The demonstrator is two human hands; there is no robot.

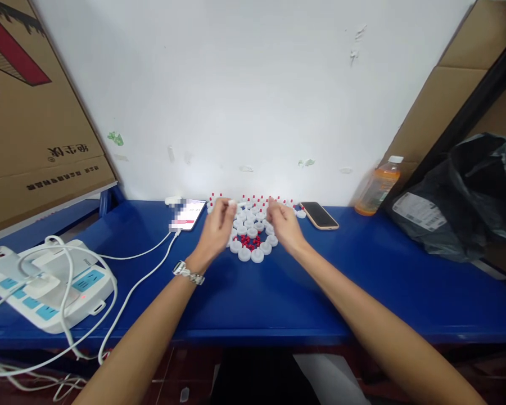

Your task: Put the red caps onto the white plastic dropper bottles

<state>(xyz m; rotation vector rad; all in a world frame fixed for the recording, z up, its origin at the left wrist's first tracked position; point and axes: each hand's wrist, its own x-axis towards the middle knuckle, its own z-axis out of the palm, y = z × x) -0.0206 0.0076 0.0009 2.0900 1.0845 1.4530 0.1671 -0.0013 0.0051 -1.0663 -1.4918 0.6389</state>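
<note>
Several white plastic caps [250, 232] lie clustered on the blue table [278, 292], with small red pieces [248, 242] heaped among them. More caps fitted with red tips stand in a row near the wall [257, 199]. My left hand [216, 230], a watch on its wrist, pinches a white cap [231, 202] at its fingertips above the cluster's left side. My right hand [283, 224] hovers over the right side, fingers curled together around a small red piece [271, 199].
A phone on a white cable [188, 214] lies left of the caps, another phone [319, 215] to the right. A power strip with cables [53, 281] sits at far left. An orange drink bottle [378, 187] and a black bag [464, 202] stand right. Cardboard leans on both sides.
</note>
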